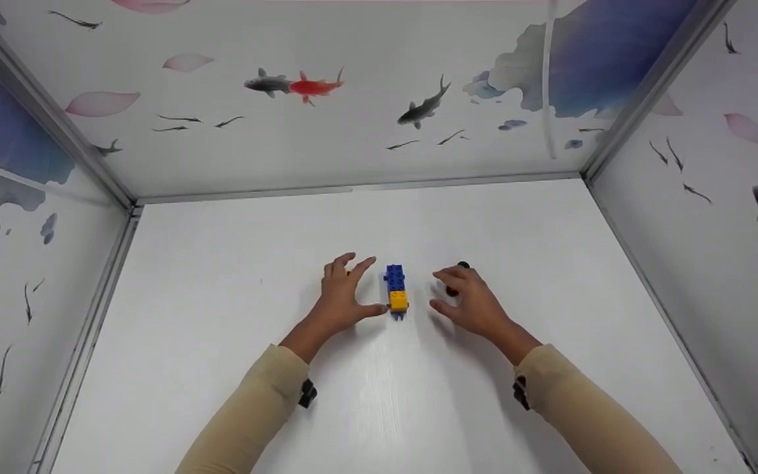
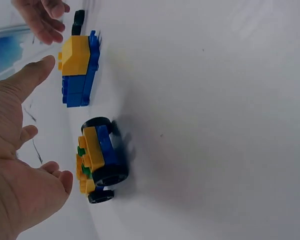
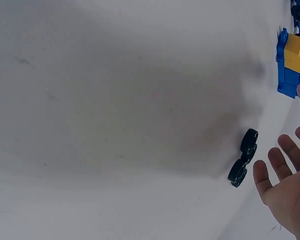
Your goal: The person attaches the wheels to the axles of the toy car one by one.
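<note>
Between the two hands, a toy car body of blue and yellow building blocks [image 1: 396, 284] stands on the white table without wheels. My left hand [image 1: 341, 289] is spread on its left side, thumb tip right at the yellow block. Under and beyond that hand, a block car with black wheels [image 2: 99, 159] shows in the left wrist view, mostly hidden in the head view. On the other side my right hand [image 1: 474, 303] hovers with fingers apart, holding nothing. Several loose black wheels [image 3: 244, 157] lie on the table by its fingers.
The white tabletop [image 1: 221, 263] is enclosed by a back wall [image 1: 366, 151] and side walls [image 1: 695, 217] printed with fish and petals. Metal strips run along the seams. Both sleeved forearms come in from the front edge.
</note>
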Motion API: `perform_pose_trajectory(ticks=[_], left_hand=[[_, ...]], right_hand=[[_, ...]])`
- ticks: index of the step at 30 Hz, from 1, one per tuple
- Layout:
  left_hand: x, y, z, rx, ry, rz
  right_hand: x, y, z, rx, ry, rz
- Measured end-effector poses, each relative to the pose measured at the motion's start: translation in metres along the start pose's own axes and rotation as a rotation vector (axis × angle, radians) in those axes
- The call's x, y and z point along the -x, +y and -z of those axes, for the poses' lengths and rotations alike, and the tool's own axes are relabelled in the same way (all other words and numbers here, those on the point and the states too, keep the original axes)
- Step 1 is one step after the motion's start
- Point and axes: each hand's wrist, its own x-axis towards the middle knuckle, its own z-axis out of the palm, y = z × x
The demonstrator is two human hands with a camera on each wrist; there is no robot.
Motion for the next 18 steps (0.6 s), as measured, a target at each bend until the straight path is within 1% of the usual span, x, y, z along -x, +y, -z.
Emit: perform_pose_trajectory(ticks=[4, 7, 14, 18], left_hand=[[-0.003, 0.008, -0.008, -0.037, -0.031, -0.029], [-0.005, 0.013, -0.014, -0.050, -0.057, -0.031], [-0.009, 0.022, -0.026, -0.001, -0.106, -0.055], [-0.012, 0.026, -0.032, -0.003, -0.146, -0.060]], right_hand=[[0.001, 0.005, 0.001, 0.034, 0.018, 0.027], [0.002, 0.007, 0.002, 0.044, 0.028, 0.044], [0.003, 0.007, 0.003, 0.024, 0.041, 0.059], [0.004, 0.007, 0.002, 0.018, 0.045, 0.070]])
